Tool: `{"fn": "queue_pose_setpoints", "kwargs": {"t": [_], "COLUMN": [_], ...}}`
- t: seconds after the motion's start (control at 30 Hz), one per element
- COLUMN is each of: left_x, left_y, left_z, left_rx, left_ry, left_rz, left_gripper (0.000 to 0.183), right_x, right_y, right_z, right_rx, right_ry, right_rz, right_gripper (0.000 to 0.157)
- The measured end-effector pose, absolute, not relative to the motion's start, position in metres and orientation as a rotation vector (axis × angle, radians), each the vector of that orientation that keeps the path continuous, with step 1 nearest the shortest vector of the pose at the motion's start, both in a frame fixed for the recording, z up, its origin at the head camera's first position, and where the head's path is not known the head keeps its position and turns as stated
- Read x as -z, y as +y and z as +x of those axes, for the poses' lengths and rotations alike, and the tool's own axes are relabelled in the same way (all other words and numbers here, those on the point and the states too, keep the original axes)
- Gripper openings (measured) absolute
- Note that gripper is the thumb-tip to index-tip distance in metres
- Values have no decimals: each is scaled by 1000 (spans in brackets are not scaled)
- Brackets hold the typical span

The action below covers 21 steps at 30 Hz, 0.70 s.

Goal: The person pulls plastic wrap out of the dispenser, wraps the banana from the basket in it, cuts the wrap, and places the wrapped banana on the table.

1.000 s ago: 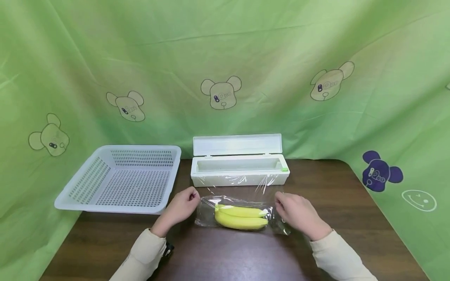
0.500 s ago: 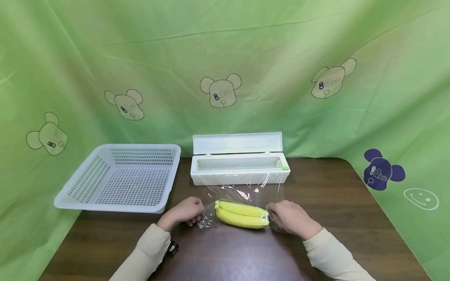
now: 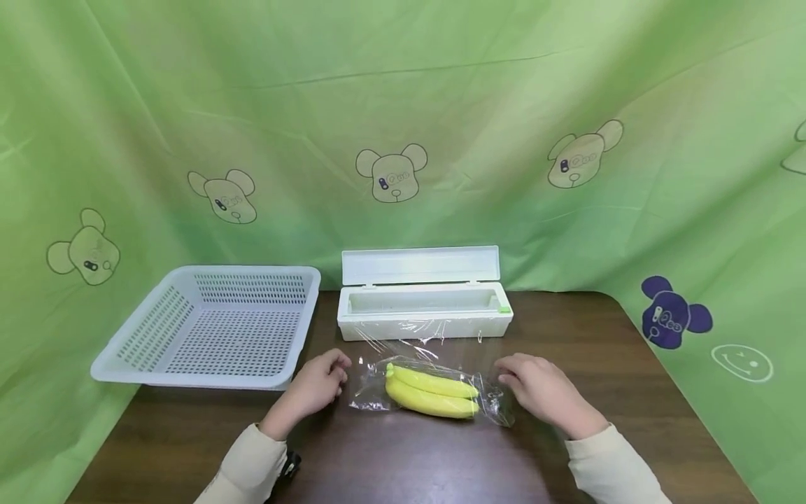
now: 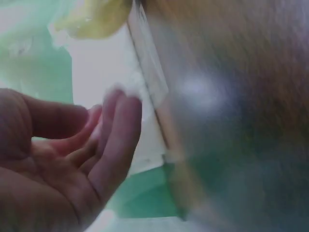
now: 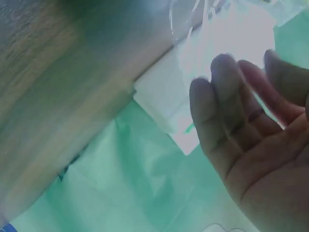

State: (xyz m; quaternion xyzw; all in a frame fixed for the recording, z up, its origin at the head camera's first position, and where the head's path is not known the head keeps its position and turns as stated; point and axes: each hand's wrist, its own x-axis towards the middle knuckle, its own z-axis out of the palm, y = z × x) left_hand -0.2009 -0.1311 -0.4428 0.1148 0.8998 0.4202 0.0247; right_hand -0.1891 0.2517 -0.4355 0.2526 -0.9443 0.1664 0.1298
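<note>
Reaching in over a dark wooden table (image 3: 390, 462), two cream sleeves (image 3: 248, 462) end in bare hands. The left hand (image 3: 317, 381) has its fingers loosely bent and grasps nothing; the right hand (image 3: 541, 392), also relaxed, is released too. Half a second ago both were at the ends of the clear film (image 3: 434, 365); now they have drawn outward, leaving those ends loose. This suggests that a round of gathering the wrap is finished or paused.

Between the hands, two yellow bananas (image 3: 428, 399) lie side by side under the shiny film. The film appears to run on to the box behind, so it is probably not cut off yet.

Farther left sits a pale slotted basket (image 3: 189, 379). Behind the bananas stands the long white box (image 3: 425, 320), lid raised, with a green tab (image 3: 504, 309) at its right end. No label can be made out on it.

At the back, a green curtain (image 3: 302, 105) carries bear heads; small lettering on the dark-blue bear (image 3: 669, 320) looks like "Qoo", though not surely.
</note>
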Motion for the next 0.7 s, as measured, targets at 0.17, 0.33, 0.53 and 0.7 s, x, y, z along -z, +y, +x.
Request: {"fn": "queue_pose_setpoints", "kwargs": {"t": [0.17, 0.33, 0.53, 0.7], "left_x": [432, 430, 439, 448], "left_y": [-112, -97, -85, -83], "left_z": [-191, -191, -202, -208], "left_rx": [-1089, -839, -678, -839], "left_ry": [3136, 3030, 2926, 2854], "left_rz": [847, 1321, 1298, 1090], "left_gripper": [23, 35, 46, 44], "right_x": [431, 432, 445, 450], "right_y": [243, 220, 197, 193], "right_z": [-182, -169, -159, -163], "right_rx": [-417, -469, -458, -482], "right_ry": [-2628, -2542, -2661, -2736], "right_rz": [673, 797, 932, 951], "right_gripper": [23, 27, 46, 50]}}
